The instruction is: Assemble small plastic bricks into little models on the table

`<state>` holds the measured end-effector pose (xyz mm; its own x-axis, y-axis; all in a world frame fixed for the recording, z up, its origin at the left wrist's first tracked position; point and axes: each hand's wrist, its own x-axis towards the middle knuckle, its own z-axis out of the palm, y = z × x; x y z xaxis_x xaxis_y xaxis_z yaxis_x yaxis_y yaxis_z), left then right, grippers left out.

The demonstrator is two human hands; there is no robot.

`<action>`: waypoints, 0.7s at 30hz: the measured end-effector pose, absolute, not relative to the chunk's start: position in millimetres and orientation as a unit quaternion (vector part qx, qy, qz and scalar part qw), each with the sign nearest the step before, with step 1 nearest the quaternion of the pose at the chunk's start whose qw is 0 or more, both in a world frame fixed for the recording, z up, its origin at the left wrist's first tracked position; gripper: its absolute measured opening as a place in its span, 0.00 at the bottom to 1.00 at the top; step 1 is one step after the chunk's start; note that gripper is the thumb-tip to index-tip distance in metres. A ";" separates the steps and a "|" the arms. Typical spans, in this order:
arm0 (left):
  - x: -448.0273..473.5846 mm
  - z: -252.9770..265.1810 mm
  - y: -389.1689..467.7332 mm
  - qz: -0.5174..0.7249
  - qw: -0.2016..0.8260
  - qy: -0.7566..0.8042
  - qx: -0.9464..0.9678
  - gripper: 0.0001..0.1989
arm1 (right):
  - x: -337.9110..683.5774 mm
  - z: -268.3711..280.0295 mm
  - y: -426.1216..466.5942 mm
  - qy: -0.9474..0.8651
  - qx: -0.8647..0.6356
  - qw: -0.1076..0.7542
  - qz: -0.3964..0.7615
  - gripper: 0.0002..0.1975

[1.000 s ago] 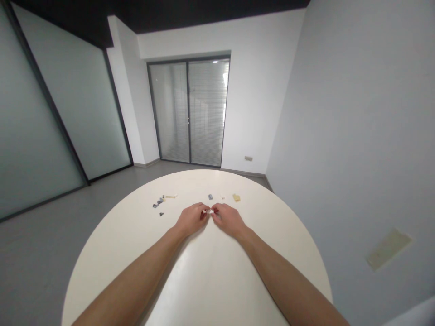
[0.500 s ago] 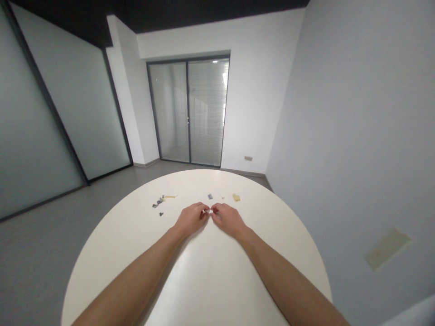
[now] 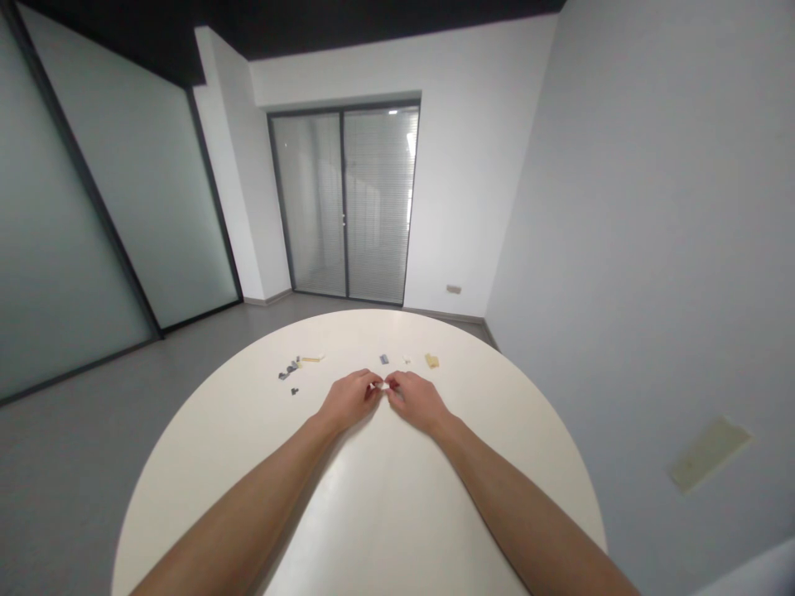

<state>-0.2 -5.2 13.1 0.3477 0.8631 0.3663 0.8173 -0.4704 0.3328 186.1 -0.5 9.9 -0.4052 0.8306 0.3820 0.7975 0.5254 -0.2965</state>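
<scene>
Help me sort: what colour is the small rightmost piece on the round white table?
The small rightmost piece is yellowish tan (head view).

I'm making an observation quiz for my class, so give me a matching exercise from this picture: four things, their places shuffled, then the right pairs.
Things
1. Left hand
2. Yellow piece
3. Blue-grey piece
4. Tan strip

Places
A. Straight beyond where the fingertips meet
B. Farthest right of the small pieces
C. Close beside the right hand, at a small white piece
D. Right beside the dark cluster

Pairs: 1-C, 2-B, 3-A, 4-D
</scene>
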 end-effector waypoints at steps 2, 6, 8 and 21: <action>-0.2 13.0 -5.2 0.250 0.045 0.513 0.820 0.12 | 186.2 9.7 -0.5 -0.838 -0.485 0.248 0.034 0.10; 0.2 13.6 -5.9 0.248 0.049 0.520 0.816 0.12 | 186.3 10.3 -1.0 -0.839 -0.484 0.246 0.037 0.10; 0.2 13.8 -6.0 0.248 0.049 0.521 0.816 0.12 | 186.1 10.9 -1.4 -0.839 -0.485 0.245 0.037 0.10; -0.9 11.3 -4.1 0.251 0.037 0.512 0.821 0.11 | 186.1 9.9 -0.4 -0.836 -0.487 0.250 0.039 0.11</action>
